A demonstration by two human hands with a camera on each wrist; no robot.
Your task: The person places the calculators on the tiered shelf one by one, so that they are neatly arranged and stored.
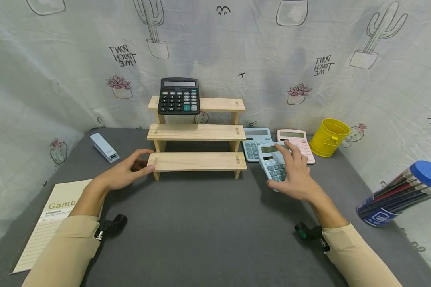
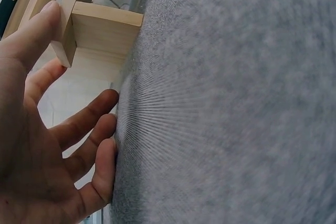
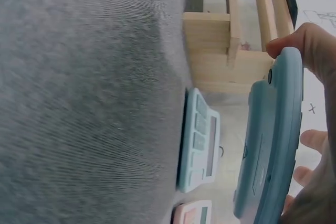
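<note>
Right hand [image 1: 296, 175] grips blue calculator [image 1: 273, 161], lifted clear of worktop [image 1: 201, 223] beside shelf [image 1: 197, 161]. Left hand [image 1: 125, 171], fingers relaxed, braces shelf's lowest step, probably steadying it; black calculator [image 1: 178, 96] on top.

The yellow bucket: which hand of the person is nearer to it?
Right. The right hand holds a blue calculator just left of the yellow bucket; the left hand is across the table, at the wooden shelf.

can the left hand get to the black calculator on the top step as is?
Probably yes. The left hand rests open at the left end of the wooden stand's bottom step, and the black calculator stands exposed on the top step just above, nothing between them.
</note>
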